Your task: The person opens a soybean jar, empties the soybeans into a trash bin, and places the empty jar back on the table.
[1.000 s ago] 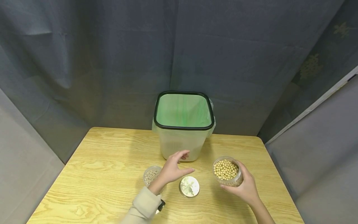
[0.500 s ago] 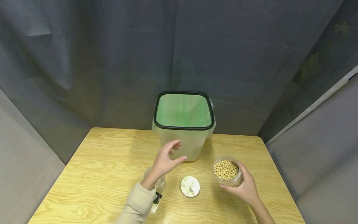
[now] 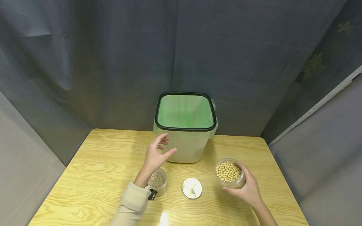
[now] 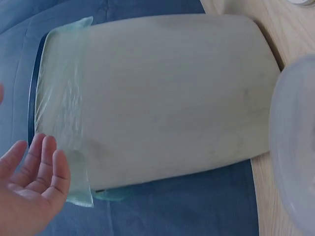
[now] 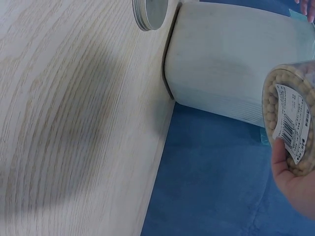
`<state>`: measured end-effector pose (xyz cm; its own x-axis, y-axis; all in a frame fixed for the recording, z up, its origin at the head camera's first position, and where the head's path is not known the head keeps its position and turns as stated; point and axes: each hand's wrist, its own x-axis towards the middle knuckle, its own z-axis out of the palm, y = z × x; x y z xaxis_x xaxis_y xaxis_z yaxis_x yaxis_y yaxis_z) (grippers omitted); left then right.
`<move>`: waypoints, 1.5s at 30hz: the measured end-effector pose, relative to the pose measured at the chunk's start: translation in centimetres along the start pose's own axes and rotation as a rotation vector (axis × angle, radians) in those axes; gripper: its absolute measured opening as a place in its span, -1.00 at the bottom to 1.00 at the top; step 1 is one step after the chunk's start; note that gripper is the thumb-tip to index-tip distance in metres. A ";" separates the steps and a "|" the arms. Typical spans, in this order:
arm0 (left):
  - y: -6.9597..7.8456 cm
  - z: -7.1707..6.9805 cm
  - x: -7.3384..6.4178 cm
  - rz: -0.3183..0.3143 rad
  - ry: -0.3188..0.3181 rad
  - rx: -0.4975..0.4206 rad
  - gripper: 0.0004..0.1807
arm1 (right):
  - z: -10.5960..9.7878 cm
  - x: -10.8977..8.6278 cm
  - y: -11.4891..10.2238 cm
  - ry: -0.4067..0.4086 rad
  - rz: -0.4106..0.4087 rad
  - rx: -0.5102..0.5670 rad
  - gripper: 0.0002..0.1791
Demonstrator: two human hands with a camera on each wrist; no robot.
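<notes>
My right hand (image 3: 250, 190) grips a clear jar of soybeans (image 3: 228, 172) above the table's right side, tilted slightly with its top uncovered. In the right wrist view, a thumb lies against the labelled bottom of this jar (image 5: 269, 101). My left hand (image 3: 154, 157) hovers with nothing in it, its fingers loosely bent and thumb apart, in front of a bin (image 3: 186, 149). A second clear jar (image 3: 161, 188), holding paler beans, stands beside and below the left wrist, partly covered by it. Between the hands lies a round silvery lid (image 3: 192, 188).
The bin, with a black rim (image 3: 185, 129) and a pale green bag liner (image 3: 185, 111), stands at the back middle of the wooden table (image 3: 107, 172). Dark cloth (image 3: 121, 62) hangs behind the table, and grey panels flank its sides.
My left hand has moved left and farther away from me, off the lid's side, uncovering more of the bin's front. The right hand and its jar have stayed in place.
</notes>
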<state>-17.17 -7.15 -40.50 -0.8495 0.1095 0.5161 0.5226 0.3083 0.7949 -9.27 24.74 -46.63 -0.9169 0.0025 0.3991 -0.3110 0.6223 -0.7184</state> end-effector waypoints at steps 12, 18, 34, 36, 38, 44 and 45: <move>-1.6 -2.2 2.5 0.032 0.175 0.099 -0.16 | -0.1 0.0 0.3 -0.001 -0.005 0.014 0.06; -2.0 -3.0 4.2 -0.034 0.124 0.137 -0.01 | -0.2 0.1 0.3 -0.013 0.004 0.038 0.06; -3.1 -4.0 7.8 -0.228 -0.144 0.185 -0.04 | -1.4 1.0 0.1 -0.001 0.015 -0.001 0.04; -3.2 -4.1 8.0 -0.229 -0.174 0.194 -0.04 | -1.6 1.2 0.0 -0.003 0.014 0.001 0.04; -3.3 -4.2 8.1 -0.235 -0.195 0.203 -0.04 | -1.9 1.5 -0.1 -0.002 0.010 0.006 0.03; -3.3 -4.3 8.2 -0.258 -0.222 0.191 -0.04 | -2.8 2.9 -0.7 0.017 0.012 0.039 0.00; -3.3 -4.2 8.2 -0.260 -0.223 0.180 -0.04 | -3.0 3.2 -0.8 0.022 0.009 0.049 0.00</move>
<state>-25.53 -11.29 -37.55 -0.9573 0.2023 0.2065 0.2832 0.5119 0.8110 -11.23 26.63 -43.09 -0.9141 0.0255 0.4047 -0.3152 0.5832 -0.7487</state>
